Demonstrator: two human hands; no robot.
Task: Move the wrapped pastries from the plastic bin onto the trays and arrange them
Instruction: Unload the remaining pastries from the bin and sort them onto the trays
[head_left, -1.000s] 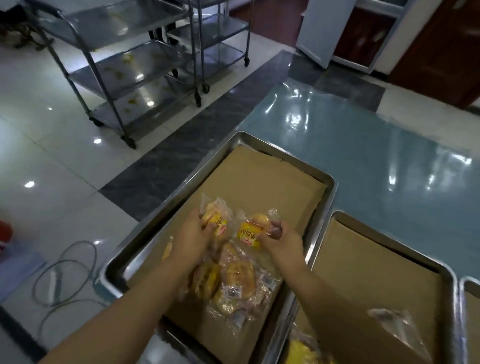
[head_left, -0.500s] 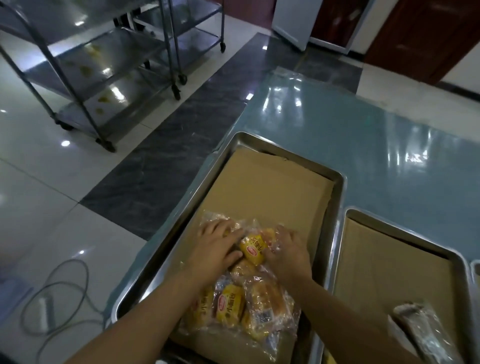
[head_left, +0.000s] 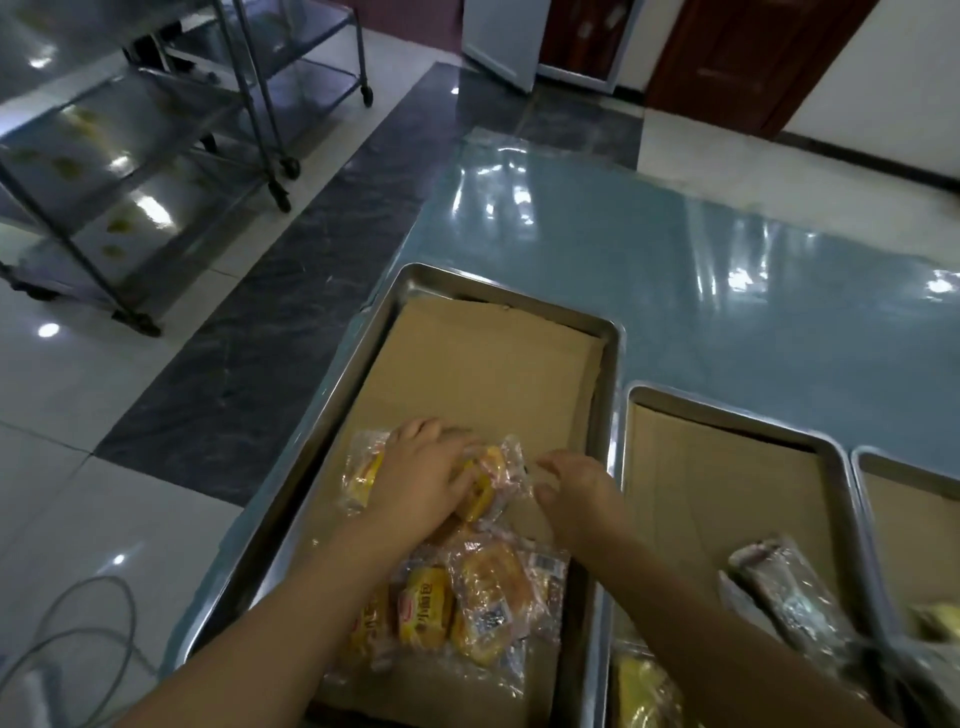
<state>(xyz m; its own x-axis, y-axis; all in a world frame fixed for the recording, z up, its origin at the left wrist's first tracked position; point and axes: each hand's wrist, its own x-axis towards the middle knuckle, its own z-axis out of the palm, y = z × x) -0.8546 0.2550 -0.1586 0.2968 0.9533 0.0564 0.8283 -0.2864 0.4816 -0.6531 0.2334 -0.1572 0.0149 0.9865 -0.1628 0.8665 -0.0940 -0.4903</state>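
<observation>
While most of the left tray (head_left: 519, 299) lies unfilled toward twelve o'clock, wrapped pastries (head_left: 488, 597) crowd its six o'clock end; left hand (head_left: 421, 478) presses them with slack fingers, right hand (head_left: 576, 493) hovers unclenched, empty; much arranging seemingly remains.

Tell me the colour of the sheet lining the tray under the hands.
Plain brown; the sheet shows best in the head view.

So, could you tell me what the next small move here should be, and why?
Probably slide the pastry under the left hand toward the bare far cardboard of the tray: the pastries sit bunched and overlapping at the near end, and the right hand holds nothing.
</observation>
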